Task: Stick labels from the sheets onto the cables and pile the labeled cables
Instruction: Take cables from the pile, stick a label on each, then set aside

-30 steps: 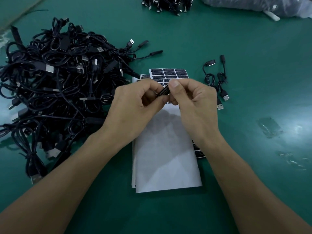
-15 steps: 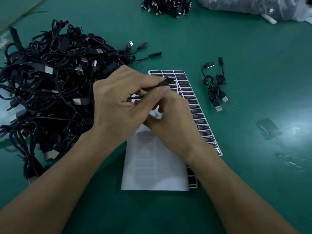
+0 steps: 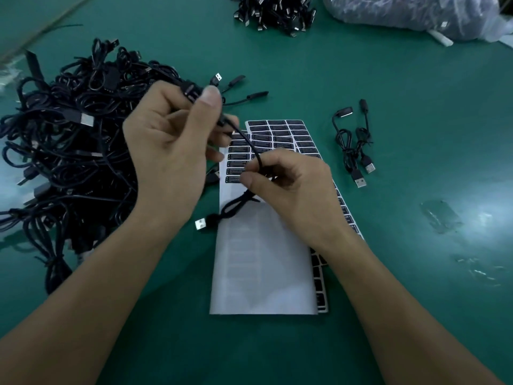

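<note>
Green surface [image 3: 416, 315] underneath, left hand [image 3: 172, 151] pinches the cable [image 3: 248, 140] high, right hand [image 3: 294, 195] grips it lower, above the label sheets [image 3: 280, 134], tangled pile [image 3: 69, 140] outside the left hand

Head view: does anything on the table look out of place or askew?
The label sheets are fanned, the mostly stripped top sheet lying askew over the fuller one. Clear scraps litter the table at right. Nothing looks damaged.

Green tabletop [image 3: 416, 93] under glare
</note>
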### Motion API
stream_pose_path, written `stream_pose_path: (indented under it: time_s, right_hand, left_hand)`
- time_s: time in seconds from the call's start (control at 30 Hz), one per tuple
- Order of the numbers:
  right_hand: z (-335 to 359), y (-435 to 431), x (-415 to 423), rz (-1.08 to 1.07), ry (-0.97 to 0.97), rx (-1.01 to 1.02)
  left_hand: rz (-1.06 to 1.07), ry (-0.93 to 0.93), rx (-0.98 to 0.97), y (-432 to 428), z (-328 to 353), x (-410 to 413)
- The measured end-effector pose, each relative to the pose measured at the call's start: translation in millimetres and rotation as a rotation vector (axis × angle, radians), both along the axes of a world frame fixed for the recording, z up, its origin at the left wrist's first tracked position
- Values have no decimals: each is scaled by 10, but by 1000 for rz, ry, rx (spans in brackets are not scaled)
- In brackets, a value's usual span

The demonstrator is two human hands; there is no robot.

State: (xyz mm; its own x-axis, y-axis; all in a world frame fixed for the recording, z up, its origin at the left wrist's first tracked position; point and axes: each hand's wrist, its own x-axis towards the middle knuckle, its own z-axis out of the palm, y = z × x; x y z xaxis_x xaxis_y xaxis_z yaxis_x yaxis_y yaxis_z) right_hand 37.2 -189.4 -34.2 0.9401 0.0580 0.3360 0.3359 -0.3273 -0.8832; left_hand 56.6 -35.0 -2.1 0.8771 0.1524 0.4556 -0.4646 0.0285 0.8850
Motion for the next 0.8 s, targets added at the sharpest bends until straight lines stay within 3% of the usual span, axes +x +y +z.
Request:
stream_pose_path:
  time_s: [0.13, 0.27, 0.37, 0.47, 0.67, 0.8]
  right_hand:
    - [104, -66, 6, -47, -2, 209]
    - [189, -344, 92, -339, -62, 314]
    - [169, -703, 188, -695, -85, 320]
    - [63, -1028, 267, -869, -23, 255]
    - [-13, -1060, 261, -763, 114, -84]
    - [27, -975, 145, -779, 133, -328]
  left_hand:
    - [112, 160, -139, 72, 5, 109]
    - [239, 152, -84, 192, -50, 189]
    - [368, 22, 116, 267, -53, 263]
    - [413, -28, 430, 319, -99, 280]
    - [346, 170, 1031, 308, -204, 261]
    - [425, 161, 1173, 319, -238, 263]
